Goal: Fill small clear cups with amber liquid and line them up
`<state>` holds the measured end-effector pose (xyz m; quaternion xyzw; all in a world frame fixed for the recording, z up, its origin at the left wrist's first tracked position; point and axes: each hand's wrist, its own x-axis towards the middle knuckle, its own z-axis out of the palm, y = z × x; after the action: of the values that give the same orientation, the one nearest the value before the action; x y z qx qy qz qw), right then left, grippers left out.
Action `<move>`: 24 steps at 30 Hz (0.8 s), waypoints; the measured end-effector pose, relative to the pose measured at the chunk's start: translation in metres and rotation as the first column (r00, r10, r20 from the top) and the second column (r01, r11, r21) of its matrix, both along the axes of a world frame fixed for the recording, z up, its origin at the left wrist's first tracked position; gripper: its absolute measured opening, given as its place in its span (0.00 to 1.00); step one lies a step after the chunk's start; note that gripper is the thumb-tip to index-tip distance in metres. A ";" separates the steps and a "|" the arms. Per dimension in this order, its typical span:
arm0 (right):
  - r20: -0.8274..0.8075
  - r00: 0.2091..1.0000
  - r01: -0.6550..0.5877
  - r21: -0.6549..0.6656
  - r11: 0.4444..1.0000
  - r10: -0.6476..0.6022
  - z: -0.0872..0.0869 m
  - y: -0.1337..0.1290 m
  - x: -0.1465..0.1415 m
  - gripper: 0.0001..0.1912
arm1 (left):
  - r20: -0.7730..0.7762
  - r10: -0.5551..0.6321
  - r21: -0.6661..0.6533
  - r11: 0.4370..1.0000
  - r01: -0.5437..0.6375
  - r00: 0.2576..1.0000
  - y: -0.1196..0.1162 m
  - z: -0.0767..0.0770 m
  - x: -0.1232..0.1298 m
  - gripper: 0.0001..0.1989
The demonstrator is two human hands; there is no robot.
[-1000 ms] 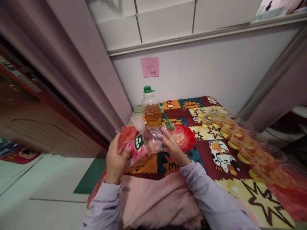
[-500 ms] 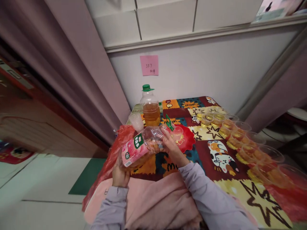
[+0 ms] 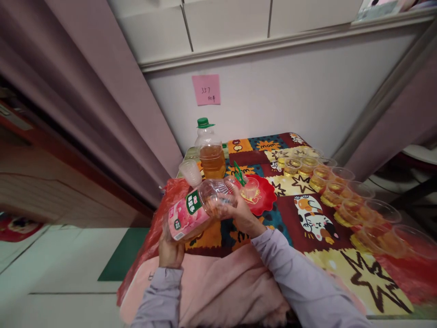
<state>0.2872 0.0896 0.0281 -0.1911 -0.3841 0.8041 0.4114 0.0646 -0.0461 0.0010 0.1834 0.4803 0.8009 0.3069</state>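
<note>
A large clear juice bottle (image 3: pixel 190 213) with a pink and green label lies tilted across both hands, its neck end raised toward the right. My left hand (image 3: pixel 170 249) supports its base, the fingers partly hidden beneath. Round its narrower neck part is my right hand (image 3: pixel 240 210). A green handle piece (image 3: pixel 239 174) sticks up at the neck, over a clear plastic cup (image 3: pixel 252 186) on a red scalloped plate (image 3: pixel 269 204). Whether liquid flows into the cup, I cannot tell.
Behind stands a second bottle (image 3: pixel 212 159) with a green cap, partly full of amber liquid. Stacked clear cups (image 3: pixel 190 173) stand to its left. Several cups of yellow drink (image 3: pixel 331 193) line the table's right side. Red plastic film (image 3: pixel 150 243) hangs over the left edge.
The view has shifted slightly. Both hands keep hold of the bottle, which stays tilted in nearly the same pose.
</note>
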 end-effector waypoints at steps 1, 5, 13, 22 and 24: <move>-0.002 1.000 0.007 -0.007 1.000 -0.007 0.000 0.000 -0.001 0.69 | 0.002 0.007 0.004 1.000 -0.007 1.000 0.001 0.004 0.001 0.29; -0.025 1.000 0.012 -0.029 0.999 -0.013 0.003 0.002 -0.003 0.69 | 0.041 -0.015 -0.003 1.000 0.015 0.999 0.003 0.016 0.007 0.30; -0.080 0.997 -0.004 -0.015 1.000 0.003 0.009 0.000 -0.003 0.64 | 0.129 -0.076 -0.029 0.996 0.080 0.989 0.002 0.003 -0.002 0.24; -0.117 0.993 -0.029 0.012 1.000 0.030 0.012 -0.002 0.000 0.64 | 0.168 -0.243 -0.149 0.952 0.268 0.955 -0.007 -0.007 -0.011 0.31; -0.116 0.993 -0.028 0.009 1.000 0.029 0.013 -0.002 0.000 0.63 | 0.177 -0.257 -0.125 0.952 0.281 0.950 -0.007 -0.008 -0.012 0.29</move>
<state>0.2874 0.0879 0.0407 -0.1371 -0.3654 0.8182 0.4223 0.0525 -0.0534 -0.0074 0.1597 0.4833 0.7253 0.4635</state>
